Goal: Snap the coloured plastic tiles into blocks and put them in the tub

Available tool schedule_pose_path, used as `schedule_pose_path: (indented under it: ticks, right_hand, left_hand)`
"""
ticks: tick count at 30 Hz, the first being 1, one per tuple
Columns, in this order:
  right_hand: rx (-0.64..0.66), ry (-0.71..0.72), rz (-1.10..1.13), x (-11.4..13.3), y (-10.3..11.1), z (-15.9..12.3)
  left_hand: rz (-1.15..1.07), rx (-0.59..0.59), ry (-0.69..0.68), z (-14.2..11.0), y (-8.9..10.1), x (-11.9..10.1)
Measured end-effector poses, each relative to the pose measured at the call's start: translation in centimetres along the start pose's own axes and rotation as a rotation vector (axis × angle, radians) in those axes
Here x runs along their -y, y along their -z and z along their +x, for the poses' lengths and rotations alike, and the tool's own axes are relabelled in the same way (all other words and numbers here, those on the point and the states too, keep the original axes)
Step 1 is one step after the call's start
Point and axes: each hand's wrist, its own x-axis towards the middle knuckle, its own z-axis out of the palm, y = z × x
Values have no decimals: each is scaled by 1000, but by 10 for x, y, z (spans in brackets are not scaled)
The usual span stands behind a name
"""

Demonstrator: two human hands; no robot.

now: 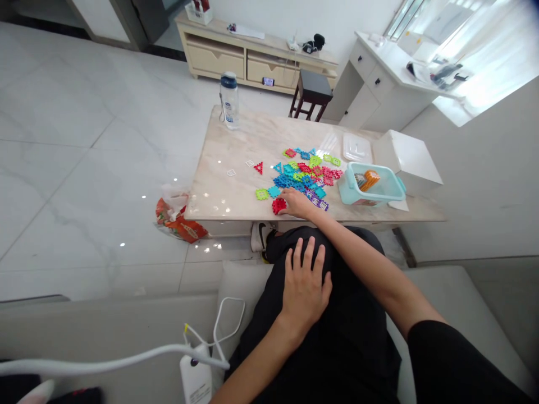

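My right hand (297, 203) reaches over the marble coffee table (227, 168), its fingers closed on a red toothed plastic tile (278, 206) near the front edge. A heap of coloured interlocking tiles (306, 171) in blue, green, red and purple lies just beyond the hand. A lone red triangle (258, 167) sits to the left of the heap. My left hand (305, 283) rests flat on my black-trousered knee, fingers spread, holding nothing.
A teal plastic tub (389, 191) with a few pieces stands right of the heap, its clear lid (357, 147) and a white box (406, 160) behind. A water bottle (229, 100) stands at the far left corner. A crumpled bag (177, 219) lies on the floor.
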Motion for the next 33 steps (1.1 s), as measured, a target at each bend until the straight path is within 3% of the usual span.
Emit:
schedule_pose_path:
  ticks: [21, 28, 33]
  right_hand:
    - [79, -87, 10, -6, -13, 8]
    - [58, -68, 27, -3, -18, 4]
    - [-39, -85, 89, -2, -17, -2]
  left_hand:
    - [-15, 17, 3, 1, 2, -1]
    - [-5, 4, 12, 1, 2, 1]
    - [59, -22, -4, -3, 0, 3]
